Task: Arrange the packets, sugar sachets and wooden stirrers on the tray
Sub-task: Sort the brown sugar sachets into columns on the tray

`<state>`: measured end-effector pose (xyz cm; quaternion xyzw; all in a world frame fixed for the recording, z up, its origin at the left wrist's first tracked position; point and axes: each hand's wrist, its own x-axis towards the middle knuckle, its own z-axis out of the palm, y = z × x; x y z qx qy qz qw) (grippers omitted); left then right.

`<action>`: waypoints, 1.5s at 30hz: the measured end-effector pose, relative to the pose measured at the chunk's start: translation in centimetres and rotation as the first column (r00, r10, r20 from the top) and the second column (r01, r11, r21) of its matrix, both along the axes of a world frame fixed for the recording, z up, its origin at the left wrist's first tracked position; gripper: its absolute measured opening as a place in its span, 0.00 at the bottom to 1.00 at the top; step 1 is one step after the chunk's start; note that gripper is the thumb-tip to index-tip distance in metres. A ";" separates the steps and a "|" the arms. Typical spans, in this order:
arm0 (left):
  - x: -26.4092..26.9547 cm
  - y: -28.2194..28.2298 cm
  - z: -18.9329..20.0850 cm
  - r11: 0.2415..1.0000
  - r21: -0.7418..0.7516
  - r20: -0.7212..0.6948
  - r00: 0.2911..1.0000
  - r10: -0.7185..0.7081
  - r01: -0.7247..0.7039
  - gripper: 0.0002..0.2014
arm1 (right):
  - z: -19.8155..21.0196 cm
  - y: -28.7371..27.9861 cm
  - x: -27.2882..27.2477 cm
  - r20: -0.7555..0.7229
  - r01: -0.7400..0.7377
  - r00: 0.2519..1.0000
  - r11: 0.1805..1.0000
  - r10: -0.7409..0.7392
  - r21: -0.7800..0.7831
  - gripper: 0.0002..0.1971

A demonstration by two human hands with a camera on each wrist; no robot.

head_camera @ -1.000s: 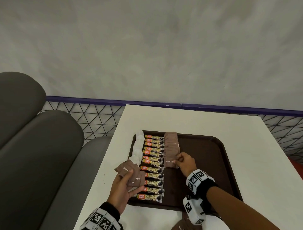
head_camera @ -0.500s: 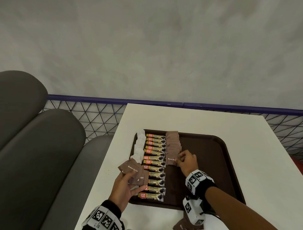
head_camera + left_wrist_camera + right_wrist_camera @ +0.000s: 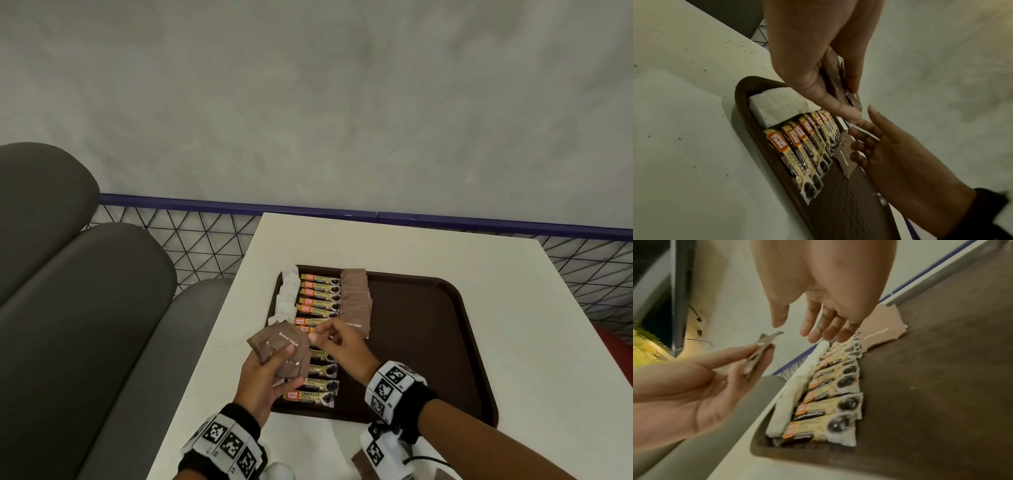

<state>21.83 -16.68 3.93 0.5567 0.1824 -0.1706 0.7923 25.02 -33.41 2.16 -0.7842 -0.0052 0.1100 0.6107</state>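
A dark brown tray (image 3: 428, 342) lies on the white table (image 3: 513, 308). Along its left side run three columns: white sachets (image 3: 287, 298), coffee granule packets (image 3: 318, 308) and brown sugar sachets (image 3: 356, 301). My left hand (image 3: 287, 359) holds a fan of brown sugar sachets (image 3: 281, 346) over the tray's left edge, pinched between thumb and fingers (image 3: 852, 100). My right hand (image 3: 322, 337) hovers just right of that fan. Its fingers (image 3: 812, 334) are spread and relaxed and hold nothing. No wooden stirrers show.
A grey padded bench (image 3: 85, 308) stands left of the table. A black mesh railing with a purple bar (image 3: 239, 205) runs behind it. More brown sachets (image 3: 359, 462) lie at the near table edge under my right wrist. The tray's right half (image 3: 931, 386) is bare.
My right hand has left the brown sugar column and moved left to the fan in my left hand. My left hand has shifted slightly right, over the packets.
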 end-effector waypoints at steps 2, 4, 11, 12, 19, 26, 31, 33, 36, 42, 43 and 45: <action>-0.2 -0.3 0.1 1.000 -0.018 0.003 1.000 -0.016 0.016 0.19 | -0.2 0.7 -0.5 -0.025 -0.036 0.999 0.998 0.037 0.047 0.04; -0.3 -0.5 0.1 0.998 -0.047 0.000 1.000 -0.030 0.030 0.19 | -0.5 0.9 -0.7 -0.015 -0.023 1.000 0.997 0.025 0.074 0.05; -0.4 0.3 -0.2 0.997 -0.076 -0.021 1.000 -0.021 0.019 0.18 | -0.4 -3.0 0.4 -0.037 0.280 0.960 0.959 -0.279 0.043 0.08; -0.4 0.6 -0.4 0.997 -0.076 -0.025 1.000 -0.010 0.008 0.18 | -0.6 -3.9 0.7 -0.025 0.313 0.949 0.950 -0.313 0.008 0.10; 0.0 1.4 -0.8 1.000 -0.008 -0.028 1.000 0.013 -0.013 0.16 | -2.5 -8.1 1.4 -0.048 0.252 0.957 0.900 -0.287 -0.355 0.05; 0.3 1.3 -1.2 0.999 -0.034 -0.015 1.000 -0.010 0.010 0.16 | -3.8 -7.6 1.9 -0.027 0.249 0.954 0.839 -0.299 -0.484 0.06; 0.6 1.0 -1.1 0.995 -0.095 -0.041 0.999 -0.035 0.031 0.15 | -4.2 -7.2 2.5 -0.002 0.267 0.949 0.808 -0.315 -0.525 0.12; 0.7 0.9 -1.1 0.993 -0.105 -0.044 0.998 -0.049 0.044 0.15 | -4.4 -7.2 2.6 -0.007 0.259 0.951 0.806 -0.310 -0.532 0.16; 0.6 0.7 -0.9 0.994 -0.090 -0.032 0.997 -0.065 0.062 0.16 | -4.2 -7.0 2.6 -0.016 0.265 0.947 0.808 -0.321 -0.526 0.16; 0.7 0.3 -0.8 0.997 -0.037 -0.006 0.998 -0.064 0.064 0.18 | -3.5 -7.1 2.1 0.092 0.354 0.927 0.764 -0.364 -0.539 0.10; 0.7 0.3 -0.8 0.997 -0.040 -0.007 0.998 -0.064 0.064 0.18 | -3.3 -7.1 1.9 0.131 0.375 0.921 0.748 -0.366 -0.548 0.11; 0.7 0.2 -0.6 0.997 -0.045 -0.008 0.998 -0.066 0.066 0.18 | -2.7 -6.8 1.6 0.191 0.394 0.918 0.747 -0.347 -0.536 0.13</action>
